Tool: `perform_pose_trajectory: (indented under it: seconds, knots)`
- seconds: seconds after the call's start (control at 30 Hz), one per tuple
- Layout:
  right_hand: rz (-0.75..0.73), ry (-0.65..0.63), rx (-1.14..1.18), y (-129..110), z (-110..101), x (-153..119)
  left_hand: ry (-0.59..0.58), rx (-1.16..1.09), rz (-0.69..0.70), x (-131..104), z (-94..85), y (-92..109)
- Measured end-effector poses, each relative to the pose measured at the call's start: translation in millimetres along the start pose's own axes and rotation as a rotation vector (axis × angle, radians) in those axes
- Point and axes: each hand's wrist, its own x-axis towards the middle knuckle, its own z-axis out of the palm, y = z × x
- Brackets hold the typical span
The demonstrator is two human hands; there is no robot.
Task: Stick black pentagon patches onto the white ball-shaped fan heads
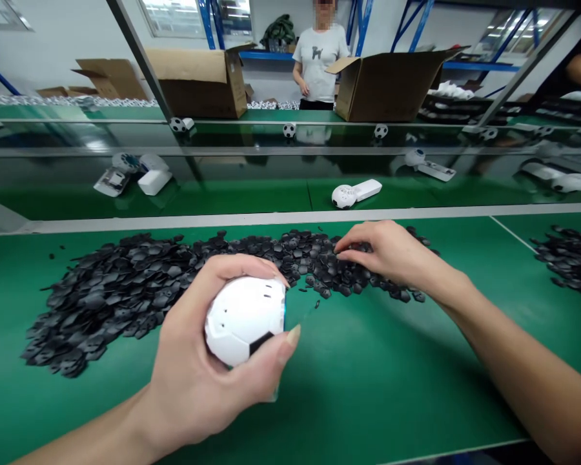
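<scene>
My left hand (193, 361) is wrapped round a white football-shaped plastic shell (244, 316), held up over the near side of the bench. One black patch shows low on the shell, with small slots and holes in its other white faces. To the right, my right hand (390, 252) reaches into a long heap of small flat black plastic pieces (121, 290). Its thumb and forefinger come together in a pinch at the heap's surface. Whatever lies between those fingertips is too small to make out.
Beyond a pale rail, a white football-headed device with a handle (356, 194) lies on a green conveyor (252, 194), with more white parts (155, 181) leftward. Another black heap (571, 258) lies far right. Open cardboard boxes (387, 87) and a person (319, 58) are behind.
</scene>
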Motion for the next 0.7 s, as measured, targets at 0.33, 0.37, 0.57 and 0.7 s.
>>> perform_pose_trajectory:
  seconds: [0.33, 0.37, 0.57, 0.7]
  knots:
    - [-0.254, -0.026, -0.375, 5, 22, 2, 0.060, 0.048, -0.121, 10, -6.5, -4]
    - [-0.257, -0.025, -0.389, 5, 23, 3, 0.063, 0.059, -0.132, 11, -7.0, -4]
    - [-0.248, -0.023, -0.396, 8, 28, 4, 0.044, 0.058, -0.181, 15, -11.2, -7]
    - [-0.227, -0.001, -0.363, 10, 32, 5, 0.025, 0.050, -0.206, 19, -15.4, -6]
